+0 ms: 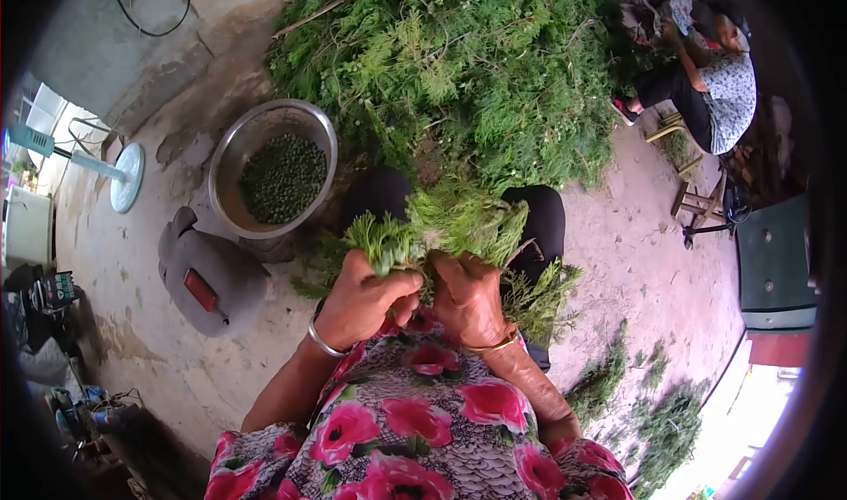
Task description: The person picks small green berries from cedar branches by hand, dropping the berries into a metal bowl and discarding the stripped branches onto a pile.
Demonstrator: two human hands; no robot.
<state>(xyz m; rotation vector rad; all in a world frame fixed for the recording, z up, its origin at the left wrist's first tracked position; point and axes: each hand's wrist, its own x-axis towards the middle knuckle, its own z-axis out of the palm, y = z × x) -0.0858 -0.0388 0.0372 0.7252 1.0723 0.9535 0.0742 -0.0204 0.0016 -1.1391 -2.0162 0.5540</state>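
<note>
Both my hands are close together in front of my lap, fingers closed around green conifer sprigs. My left hand [369,295] grips a feathery sprig [385,240] with a few pale bluish-green berries near the fingertips. Beside it, my right hand [468,297] pinches a larger, lighter green sprig [472,220] that spreads over my knees. A big heap of cut conifer branches [459,67] lies just beyond my feet. To the left stands a wide metal basin [222,182], holding many small round green berries [284,179] at its bottom.
A grey cushion-like object [212,275] with a red phone-like item [200,290] sits left of me. A pale blue fan [126,178] stands farther left. At the upper right another person [728,90] sits on a low stool [675,134]. Loose sprigs [675,425] litter the floor at right.
</note>
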